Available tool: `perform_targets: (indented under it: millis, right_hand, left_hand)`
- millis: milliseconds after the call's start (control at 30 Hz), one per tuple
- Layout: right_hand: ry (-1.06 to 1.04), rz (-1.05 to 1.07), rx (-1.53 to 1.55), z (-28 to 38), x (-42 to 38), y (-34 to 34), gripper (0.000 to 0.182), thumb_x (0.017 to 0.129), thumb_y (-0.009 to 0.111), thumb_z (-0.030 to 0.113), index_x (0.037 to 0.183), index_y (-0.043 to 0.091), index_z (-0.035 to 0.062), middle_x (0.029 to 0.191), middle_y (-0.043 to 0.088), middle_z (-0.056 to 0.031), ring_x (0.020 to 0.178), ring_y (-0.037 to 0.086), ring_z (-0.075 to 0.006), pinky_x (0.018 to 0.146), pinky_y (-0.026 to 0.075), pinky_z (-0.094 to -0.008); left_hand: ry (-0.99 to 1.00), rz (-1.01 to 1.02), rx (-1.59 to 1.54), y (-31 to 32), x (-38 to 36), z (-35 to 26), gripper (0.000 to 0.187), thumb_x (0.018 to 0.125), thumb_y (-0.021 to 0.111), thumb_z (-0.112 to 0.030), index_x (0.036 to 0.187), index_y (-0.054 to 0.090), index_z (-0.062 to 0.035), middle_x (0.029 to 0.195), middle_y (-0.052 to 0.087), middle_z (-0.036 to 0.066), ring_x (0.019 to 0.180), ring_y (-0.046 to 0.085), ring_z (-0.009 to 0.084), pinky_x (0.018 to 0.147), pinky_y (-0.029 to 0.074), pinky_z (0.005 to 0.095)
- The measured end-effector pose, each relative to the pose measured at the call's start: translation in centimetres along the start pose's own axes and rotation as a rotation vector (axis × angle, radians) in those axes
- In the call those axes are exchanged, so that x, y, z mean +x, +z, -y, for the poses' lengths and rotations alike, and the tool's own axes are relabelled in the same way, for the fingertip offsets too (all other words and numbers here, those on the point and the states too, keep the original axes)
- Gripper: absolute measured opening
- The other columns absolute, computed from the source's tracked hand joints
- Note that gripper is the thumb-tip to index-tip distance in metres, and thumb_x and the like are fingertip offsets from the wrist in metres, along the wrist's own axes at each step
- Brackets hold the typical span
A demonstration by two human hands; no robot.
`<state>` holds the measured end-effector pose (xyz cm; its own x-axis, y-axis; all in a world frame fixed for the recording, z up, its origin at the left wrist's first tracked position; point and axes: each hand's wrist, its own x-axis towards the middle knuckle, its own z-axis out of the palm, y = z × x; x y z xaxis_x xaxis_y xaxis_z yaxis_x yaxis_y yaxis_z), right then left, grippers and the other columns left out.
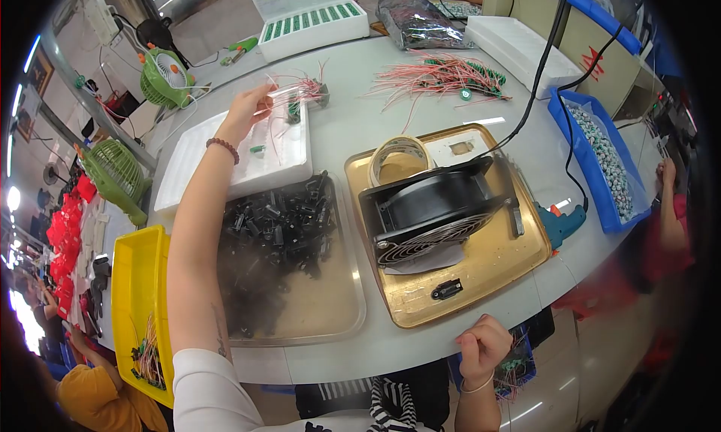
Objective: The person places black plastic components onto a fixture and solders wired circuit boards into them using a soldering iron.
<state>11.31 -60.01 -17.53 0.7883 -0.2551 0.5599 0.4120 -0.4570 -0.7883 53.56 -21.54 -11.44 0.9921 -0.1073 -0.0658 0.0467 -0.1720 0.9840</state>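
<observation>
My left hand [251, 109] reaches out over the white foam tray [289, 158], its fingers closed near thin red wires; what they hold is too small to make out. Beside it a bundle of red wires with a grey part [323, 95] lies at the tray's far edge. My right hand [487, 345] is curled in at the table's near edge, below the gold tray [496, 282]; whether anything is in it is hidden. On the gold tray are a black fan [432, 206], a tape roll [398, 160] and a small black housing [447, 289].
A clear tray of black parts [274, 229] lies under my left forearm. A yellow bin [139, 274] stands left, a blue bin [601, 161] right. Red-wired green boards [451, 75] lie at the back. Black cables hang near the fan. Other people sit at both sides.
</observation>
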Motion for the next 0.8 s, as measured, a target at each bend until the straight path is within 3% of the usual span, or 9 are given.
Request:
perform_targets:
  millis: [67, 167, 367, 500, 800]
  right_hand:
    - [-0.01, 0.005, -0.003, 0.1, 0.1, 0.0, 0.017, 0.068, 0.062, 0.009, 0.054, 0.055, 0.0028, 0.047, 0.043, -0.0048, 0.042, 0.042, -0.0166, 0.041, 0.03, -0.0258]
    - [-0.016, 0.008, -0.007, 0.0, 0.0, -0.1, 0.016, 0.068, 0.062, 0.009, 0.055, 0.055, 0.0025, 0.047, 0.043, -0.005, 0.042, 0.042, -0.0168, 0.041, 0.03, -0.0258]
    - [-0.008, 0.001, 0.001, 0.0, 0.0, 0.0, 0.017, 0.068, 0.062, 0.009, 0.055, 0.055, 0.002, 0.048, 0.043, -0.0052, 0.041, 0.042, -0.0169, 0.04, 0.03, -0.0259]
    - [0.004, 0.043, -0.025, 0.3, 0.0, -0.2, 0.024, 0.076, 0.059, 0.014, 0.056, 0.054, 0.0016, 0.051, 0.046, -0.0054, 0.045, 0.043, -0.0151, 0.044, 0.03, -0.0258]
    - [-0.007, 0.043, -0.041, 0.3, 0.0, -0.1, 0.023, 0.075, 0.059, 0.014, 0.056, 0.054, 0.0021, 0.051, 0.045, -0.0059, 0.044, 0.043, -0.0162, 0.044, 0.03, -0.0263]
  left_hand:
    - [0.007, -0.053, -0.008, 0.0, 0.2, 0.3, 0.029, 0.094, 0.05, -0.026, 0.115, 0.059, -0.008, 0.09, 0.063, -0.001, 0.086, 0.056, 0.0077, 0.078, 0.044, 0.0257]
    - [0.047, 0.022, -0.159, 0.2, -0.5, -0.3, 0.023, 0.092, 0.053, -0.018, 0.112, 0.057, -0.0077, 0.098, 0.064, 0.002, 0.09, 0.058, 0.0085, 0.08, 0.046, 0.025]
    - [0.059, -0.014, -0.198, 1.3, -1.6, -1.2, 0.011, 0.091, 0.051, -0.012, 0.1, 0.054, -0.008, 0.107, 0.064, 0.006, 0.088, 0.059, 0.0093, 0.079, 0.048, 0.0238]
    - [0.08, -0.017, -0.194, 0.3, -0.6, -0.4, 0.012, 0.088, 0.053, -0.008, 0.1, 0.056, -0.0072, 0.103, 0.064, 0.004, 0.085, 0.06, 0.009, 0.078, 0.048, 0.0242]
    - [0.081, -0.087, -0.19, -0.1, -0.2, -0.2, 0.023, 0.087, 0.058, -0.011, 0.11, 0.061, -0.0036, 0.095, 0.063, 0.0, 0.075, 0.057, 0.0076, 0.073, 0.048, 0.0238]
